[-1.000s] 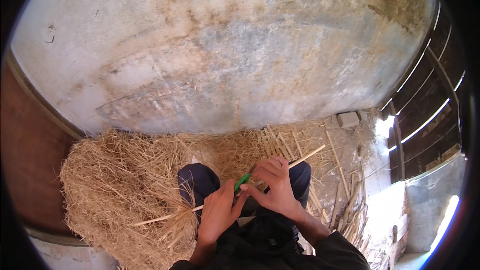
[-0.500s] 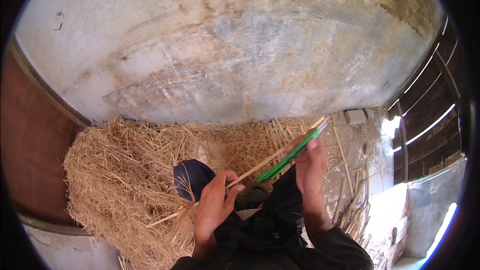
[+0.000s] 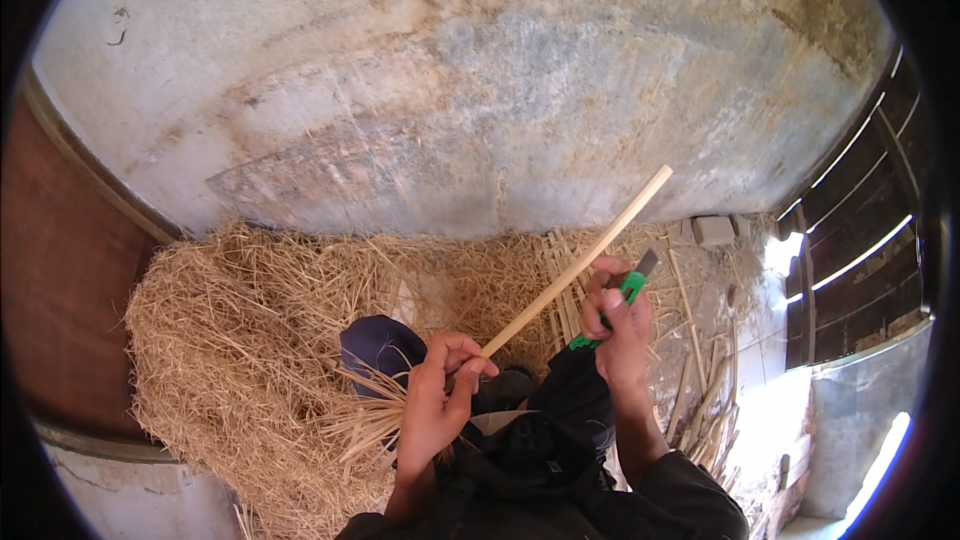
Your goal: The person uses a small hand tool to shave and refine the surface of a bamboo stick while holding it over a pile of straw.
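Observation:
My left hand (image 3: 440, 395) pinches a long pale wooden stick (image 3: 578, 265) near its lower end. The stick slants up and to the right, its far end standing in front of the wall. Behind the same hand a fan of thin pale strands (image 3: 365, 418) spreads to the left; whether they belong to the stick is hidden by my palm. In my right hand (image 3: 622, 335) is a green utility knife (image 3: 633, 286), its blade out and pointing up and right. The knife is apart from the stick, a little to its right.
A big heap of dry straw-like shavings (image 3: 220, 360) covers the floor at left and runs along the stained wall (image 3: 480, 120). Loose wooden strips (image 3: 705, 400) lie at right, with a grey block (image 3: 712, 231) by the wall. A brown panel (image 3: 75, 290) stands far left.
My right hand has drawn down from the stick, and the knife has turned more upright. The stick now tilts more steeply, its far end higher. The strands behind my left hand are spread wider.

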`<state>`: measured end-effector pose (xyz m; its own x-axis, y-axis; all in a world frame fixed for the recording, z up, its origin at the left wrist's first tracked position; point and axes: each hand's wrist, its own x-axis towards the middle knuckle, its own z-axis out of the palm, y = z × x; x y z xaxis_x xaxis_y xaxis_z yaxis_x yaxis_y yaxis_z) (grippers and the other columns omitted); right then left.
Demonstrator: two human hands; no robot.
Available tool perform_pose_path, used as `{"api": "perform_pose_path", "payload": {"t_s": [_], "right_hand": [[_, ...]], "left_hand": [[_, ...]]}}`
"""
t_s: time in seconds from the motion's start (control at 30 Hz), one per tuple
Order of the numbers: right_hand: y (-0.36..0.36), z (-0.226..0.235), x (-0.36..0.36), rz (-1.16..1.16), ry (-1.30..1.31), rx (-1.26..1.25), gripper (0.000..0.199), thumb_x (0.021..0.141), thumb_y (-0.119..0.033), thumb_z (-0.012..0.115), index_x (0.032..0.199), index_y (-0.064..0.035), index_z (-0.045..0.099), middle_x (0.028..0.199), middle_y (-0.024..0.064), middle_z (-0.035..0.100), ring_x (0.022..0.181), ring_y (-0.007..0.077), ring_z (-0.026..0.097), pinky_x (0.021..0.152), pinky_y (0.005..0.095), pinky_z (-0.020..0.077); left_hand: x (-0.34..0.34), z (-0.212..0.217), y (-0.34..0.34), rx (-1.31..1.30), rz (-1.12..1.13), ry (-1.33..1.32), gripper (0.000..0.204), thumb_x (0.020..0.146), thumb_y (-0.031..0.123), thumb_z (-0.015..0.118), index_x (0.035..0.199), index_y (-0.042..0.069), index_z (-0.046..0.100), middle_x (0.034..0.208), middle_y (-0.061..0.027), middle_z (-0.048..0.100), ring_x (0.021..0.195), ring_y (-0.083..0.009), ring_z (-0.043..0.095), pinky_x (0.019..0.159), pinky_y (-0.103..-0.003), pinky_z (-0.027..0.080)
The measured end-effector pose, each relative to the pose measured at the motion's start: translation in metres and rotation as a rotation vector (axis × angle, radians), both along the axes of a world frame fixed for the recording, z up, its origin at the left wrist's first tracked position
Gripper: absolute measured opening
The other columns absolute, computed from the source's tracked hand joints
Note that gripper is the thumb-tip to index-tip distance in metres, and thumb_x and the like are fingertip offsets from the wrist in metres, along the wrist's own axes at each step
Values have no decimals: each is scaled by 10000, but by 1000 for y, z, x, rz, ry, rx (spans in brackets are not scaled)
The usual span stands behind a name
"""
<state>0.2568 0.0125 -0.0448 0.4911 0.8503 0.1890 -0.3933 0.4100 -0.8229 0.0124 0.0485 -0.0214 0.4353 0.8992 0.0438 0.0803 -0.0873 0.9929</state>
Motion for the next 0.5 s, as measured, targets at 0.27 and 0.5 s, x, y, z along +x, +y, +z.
{"api": "perform_pose_path", "payload": {"t_s": [0.27, 0.5], "right_hand": [[12, 11, -7, -19, -106, -21, 238, 1058, -148, 765, 1200, 37, 720, 699, -58, 512, 566, 38, 402, 526, 239, 317], [13, 23, 8, 3, -192, -24, 342, 1102, -293, 714, 1230, 24, 695, 747, -43, 507, 631, 42, 415, 575, 253, 300]], "left_hand": [[12, 5, -6, 75, -38, 88, 115, 1109, 39, 634, 1220, 6, 636, 897, -58, 789, 672, -69, 558, 637, -251, 463], [5, 6, -3, 185, -88, 164, 177, 1123, 117, 630, 1202, 16, 751, 815, -42, 748, 582, -74, 499, 542, -294, 371]]}}
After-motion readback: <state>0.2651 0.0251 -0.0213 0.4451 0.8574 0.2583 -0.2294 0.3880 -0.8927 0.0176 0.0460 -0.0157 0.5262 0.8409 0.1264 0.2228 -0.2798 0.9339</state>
